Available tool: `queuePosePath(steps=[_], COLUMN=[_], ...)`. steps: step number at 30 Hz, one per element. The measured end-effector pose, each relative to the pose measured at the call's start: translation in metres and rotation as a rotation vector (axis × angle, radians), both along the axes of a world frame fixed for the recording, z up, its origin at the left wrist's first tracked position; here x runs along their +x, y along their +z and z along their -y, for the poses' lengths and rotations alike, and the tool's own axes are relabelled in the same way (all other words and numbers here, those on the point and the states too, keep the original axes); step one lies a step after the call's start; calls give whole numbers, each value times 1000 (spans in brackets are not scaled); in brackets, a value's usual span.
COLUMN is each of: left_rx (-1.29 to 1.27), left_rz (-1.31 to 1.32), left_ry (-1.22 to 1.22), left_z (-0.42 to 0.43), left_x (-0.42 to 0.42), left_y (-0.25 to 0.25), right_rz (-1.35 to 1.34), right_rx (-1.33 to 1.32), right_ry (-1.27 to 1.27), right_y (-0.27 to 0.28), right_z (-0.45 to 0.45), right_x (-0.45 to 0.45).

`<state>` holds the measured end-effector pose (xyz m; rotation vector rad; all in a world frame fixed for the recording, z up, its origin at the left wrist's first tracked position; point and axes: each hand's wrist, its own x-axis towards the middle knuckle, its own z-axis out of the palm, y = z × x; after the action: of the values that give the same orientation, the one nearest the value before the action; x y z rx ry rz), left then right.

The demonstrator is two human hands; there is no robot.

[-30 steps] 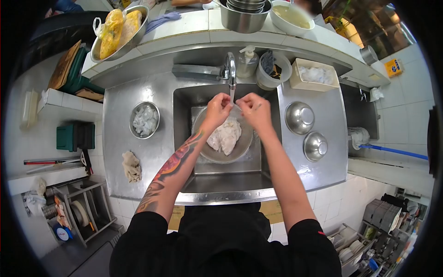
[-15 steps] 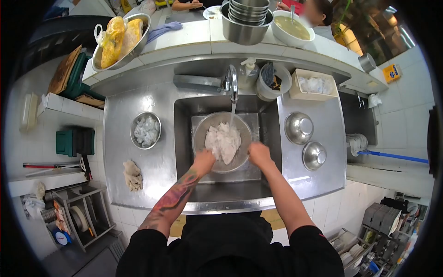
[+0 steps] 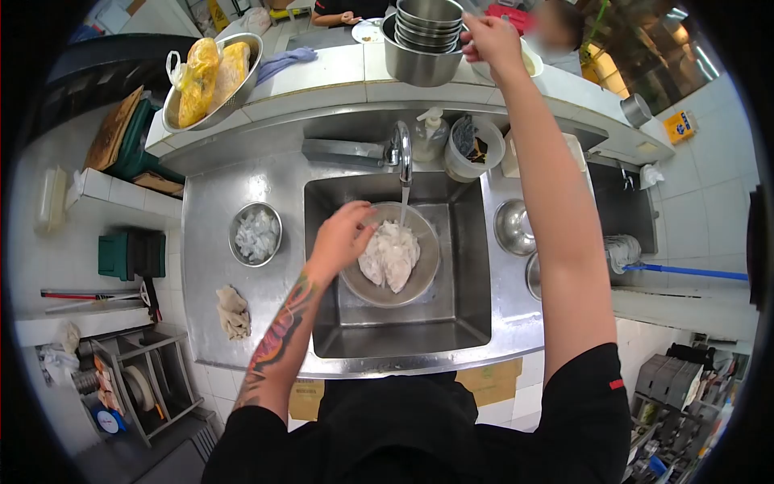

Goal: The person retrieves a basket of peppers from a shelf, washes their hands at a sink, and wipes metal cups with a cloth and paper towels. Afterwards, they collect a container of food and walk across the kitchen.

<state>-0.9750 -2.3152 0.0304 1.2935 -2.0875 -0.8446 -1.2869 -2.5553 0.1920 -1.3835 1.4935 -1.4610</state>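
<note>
In the sink stands a steel bowl [image 3: 389, 299] with pale, wet pieces that look like raw meat [image 3: 390, 254]. Water runs from the faucet [image 3: 405, 149] into it. My left hand [image 3: 343, 236] hovers over the bowl's left rim, fingers curved and apart, holding nothing. Stretched far forward, my right hand [image 3: 493, 46] is at the right edge of a stack of steel bowls [image 3: 422, 36] inside a steel pot [image 3: 423, 67]. Its fingers are bent there; whether they grip a rim I cannot make out.
On the left counter are a small bowl of translucent whitish pieces [image 3: 257, 234] and a beige cloth [image 3: 233, 313]. Two upturned bowls [image 3: 513, 227] lie to the right, partly behind my arm. A soap pump bottle [image 3: 432, 133] and a plastic tub [image 3: 474, 149] stand behind the sink. People sit beyond the ledge.
Both hands have left the bowl's sides. My right hand has reached forward and right to the stacked bowls; my left has risen over the left rim. The bowl remains under the running water.
</note>
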Motion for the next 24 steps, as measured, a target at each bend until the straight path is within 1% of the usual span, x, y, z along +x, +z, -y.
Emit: queuePosePath(steps=[1,2,4,5,6,7,8,10,12,15,17,19,20,21,23,24], left_rx=[-5,12,32,151,270,270,273,275,352,286,283,208,260,257,602,680], left_rz=[1,-32,-64,-88,-112,-115,-69,-22,-15,51,33,-5,-78,-81,-612,-745], left_ry=[-4,-47,-94,-90,-84,-82,-79,-70,-2,16,33,15,43,29,106,89], left_z=[-7,-20,-50,-66,-82,-96,-108,-127,-139,-137,-125,-111,-107,-105,-101,-99], left_x=[-5,-8,-6,-3,1,9,24,54,79,100,99,93,87,79,64,57], left_y=[-1,-4,-12,-16,-21,-30,-42,-57,-63,-50,-27,-9,1,2,3,5], right_rz=[46,47,84,84,154,224,222,380,394,425,463,511,492,469,431,433], right_rx=[55,50,325,326,329,331,330,297,263,190,125,72,-1,-74,-155,-143], right_ry=[-32,-36,-29,-30,-38,-45,-40,13,28,69,136,142,191,234,290,230], right_y=[4,10,17,15,11,9,11,14,16,33,52,69,76,80,79,73], right_z=[20,32,49,57,63,68,71,75,73,63,48,14,-8,-33,-114,-154], right_x=[0,2,5,4,2,2,3,3,-6,-13,-21,-26,-32,-40,-36,-34])
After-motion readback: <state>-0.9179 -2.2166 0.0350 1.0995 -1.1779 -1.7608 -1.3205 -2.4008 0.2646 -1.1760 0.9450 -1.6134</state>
